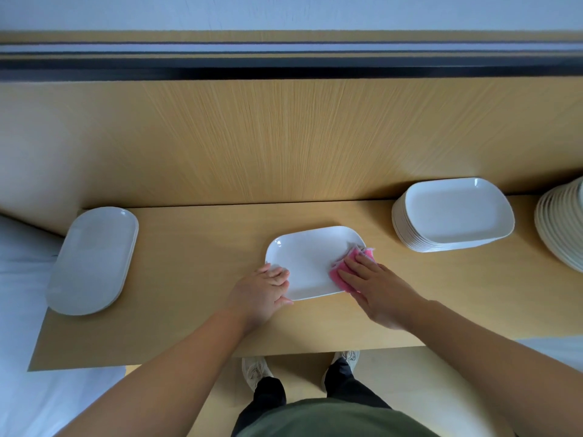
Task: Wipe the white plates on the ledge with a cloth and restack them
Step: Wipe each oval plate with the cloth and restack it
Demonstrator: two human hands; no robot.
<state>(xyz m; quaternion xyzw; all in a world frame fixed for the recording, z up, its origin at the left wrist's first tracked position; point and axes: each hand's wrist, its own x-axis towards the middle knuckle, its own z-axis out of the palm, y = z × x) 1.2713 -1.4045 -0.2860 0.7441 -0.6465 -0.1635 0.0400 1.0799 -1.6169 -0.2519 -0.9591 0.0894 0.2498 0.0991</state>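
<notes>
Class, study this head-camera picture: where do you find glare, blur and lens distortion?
Head view: small glare spots on the middle plate and the square plate stack; the dark rail up top is smeared; the ledge edges splay outward from wide-angle distortion.
</notes>
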